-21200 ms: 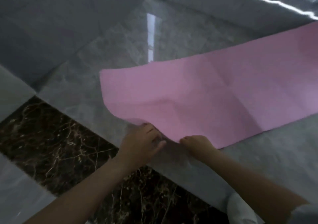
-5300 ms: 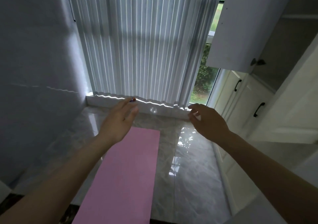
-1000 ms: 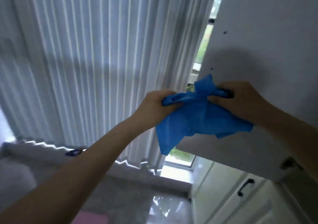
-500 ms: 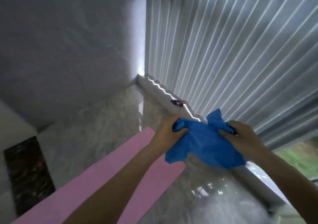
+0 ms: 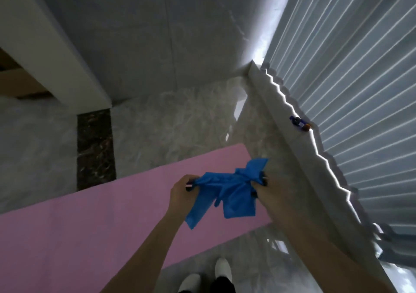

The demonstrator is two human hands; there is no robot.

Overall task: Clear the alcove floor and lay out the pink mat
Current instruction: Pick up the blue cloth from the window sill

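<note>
In the head view, the left hand and the right hand are each gripping an end of a crumpled blue cloth, holding it up between them. The pink mat is lying flat on the marble floor beneath both hands. Beyond the right hand, a small bottle is lying on the window ledge.

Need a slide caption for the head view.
Both hands, left and right, hold a blue cloth above the pink mat.
</note>
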